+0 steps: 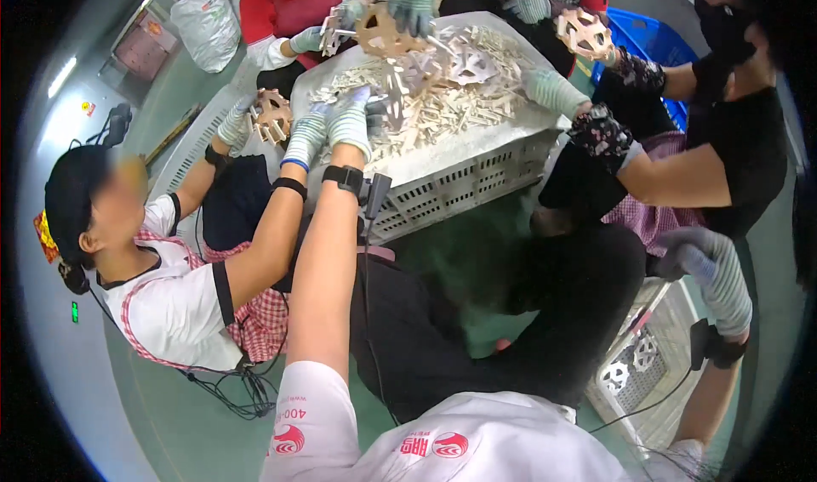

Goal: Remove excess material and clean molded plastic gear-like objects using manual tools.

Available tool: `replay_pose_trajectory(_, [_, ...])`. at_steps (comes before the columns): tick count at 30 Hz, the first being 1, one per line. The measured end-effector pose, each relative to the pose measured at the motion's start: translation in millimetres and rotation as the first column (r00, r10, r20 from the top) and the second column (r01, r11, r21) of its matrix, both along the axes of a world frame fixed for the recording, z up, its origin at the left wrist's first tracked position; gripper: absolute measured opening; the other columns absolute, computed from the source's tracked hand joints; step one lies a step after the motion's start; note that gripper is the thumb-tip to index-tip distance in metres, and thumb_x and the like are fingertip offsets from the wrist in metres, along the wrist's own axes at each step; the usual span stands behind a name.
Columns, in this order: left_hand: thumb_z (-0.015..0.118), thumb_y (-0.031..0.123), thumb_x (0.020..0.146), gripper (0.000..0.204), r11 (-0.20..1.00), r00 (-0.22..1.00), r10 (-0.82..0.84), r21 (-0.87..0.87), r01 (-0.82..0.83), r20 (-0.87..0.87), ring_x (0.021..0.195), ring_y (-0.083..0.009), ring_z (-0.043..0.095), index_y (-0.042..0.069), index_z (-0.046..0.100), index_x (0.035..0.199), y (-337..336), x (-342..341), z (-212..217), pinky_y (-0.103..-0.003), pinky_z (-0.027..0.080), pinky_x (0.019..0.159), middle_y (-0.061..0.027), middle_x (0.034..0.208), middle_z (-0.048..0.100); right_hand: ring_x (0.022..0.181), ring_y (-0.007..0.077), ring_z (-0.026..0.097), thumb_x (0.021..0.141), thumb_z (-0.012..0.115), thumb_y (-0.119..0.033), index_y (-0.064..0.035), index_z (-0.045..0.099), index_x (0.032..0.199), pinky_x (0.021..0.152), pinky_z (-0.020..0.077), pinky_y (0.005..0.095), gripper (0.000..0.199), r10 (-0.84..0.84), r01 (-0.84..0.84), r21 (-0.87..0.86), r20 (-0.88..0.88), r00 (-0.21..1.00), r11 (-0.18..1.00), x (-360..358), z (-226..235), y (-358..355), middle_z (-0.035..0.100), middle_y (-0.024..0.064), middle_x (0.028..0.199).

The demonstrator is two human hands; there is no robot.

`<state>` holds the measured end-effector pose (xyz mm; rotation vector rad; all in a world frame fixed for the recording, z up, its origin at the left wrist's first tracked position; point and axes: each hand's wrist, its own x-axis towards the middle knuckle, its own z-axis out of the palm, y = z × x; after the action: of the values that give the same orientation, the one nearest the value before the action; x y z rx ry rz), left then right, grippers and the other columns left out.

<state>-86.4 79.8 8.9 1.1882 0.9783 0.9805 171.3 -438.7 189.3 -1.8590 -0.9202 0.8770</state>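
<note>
Two grips, can't tell what's held: striped-gloved left hand (348, 126) at 11 o'clock by thin pale strips (449, 114), striped-gloved right hand (715, 269) at 3 above white plastic crate (679, 333).

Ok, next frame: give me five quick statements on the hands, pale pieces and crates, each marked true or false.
1. The person's left hand wears a glove. True.
2. The right hand is bare. False: the right hand is gloved too.
3. The heap of pale pieces lies on the floor. False: the heap lies on the pale work surface.
4. The lower-right crate holds cut-out wheels. True.
5. The blue crate stands at the left. False: the blue crate is at the upper right.
</note>
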Motion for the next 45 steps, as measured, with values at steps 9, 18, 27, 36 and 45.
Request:
replay_pose_trajectory(9, [0.063,0.027,0.102,0.03,0.87,0.521,0.053,-0.296,0.395,0.852,0.081,-0.0219,0.063,0.004,0.065,0.12,-14,-25,-15,-0.041,0.054,0.071,-0.0099,0.103,0.072,0.094,0.0132,0.066,0.106,0.052,-0.027,0.0021,0.064,0.129,0.086,0.0506,0.0264,0.039,-0.057,-0.141,0.292,0.577,0.815,0.946,5,63,73,0.069,0.0058,0.099])
replay_pose_trajectory(18, [0.066,0.0,0.095,0.031,0.819,0.337,-0.218,-0.016,0.573,0.916,0.104,-0.0275,0.069,0.001,0.063,0.125,-59,-15,22,-0.049,0.057,0.093,-0.0132,0.114,0.07,0.096,0.0157,0.07,0.096,0.063,-0.016,-0.0061,0.073,0.118,0.087,0.054,0.0272,0.026,0.126,-0.701,-0.082,0.992,0.011,0.709,-10,-24,279,0.074,0.0079,0.107])
replay_pose_trajectory(27, [0.069,0.003,0.092,0.027,0.931,0.737,-0.193,-0.116,0.346,0.648,0.092,-0.0213,0.069,0.008,0.067,0.119,-90,-21,5,-0.04,0.059,0.084,-0.0069,0.104,0.072,0.086,0.037,0.072,0.082,0.073,-0.023,-0.009,0.075,0.095,0.079,0.0562,0.0462,0.019,0.256,-0.22,-0.218,0.952,0.166,0.951,-6,-181,368,0.074,0.0172,0.087])
replay_pose_trajectory(36, [0.069,0.008,0.094,0.022,0.923,0.813,-0.015,-0.304,0.235,0.582,0.09,-0.0222,0.069,0.009,0.069,0.115,-77,1,-29,-0.041,0.059,0.083,-0.009,0.103,0.074,0.084,0.0381,0.071,0.089,0.062,-0.014,-0.0092,0.073,0.096,0.078,0.0549,0.0487,0.014,0.252,-0.357,-0.16,0.941,0.226,0.92,-5,-184,373,0.073,0.0183,0.09])
replay_pose_trajectory(45, [0.067,0.014,0.095,0.006,0.951,0.837,-0.191,-0.113,0.287,0.513,0.073,-0.0189,0.065,0.01,0.067,0.099,-86,4,-59,-0.038,0.056,0.068,-0.0064,0.086,0.07,0.085,0.0383,0.07,0.089,0.065,-0.019,-0.0079,0.074,0.096,0.079,0.0542,0.047,0.016,0.108,-0.341,0.054,0.892,0.439,0.939,-4,-170,365,0.072,0.0194,0.089])
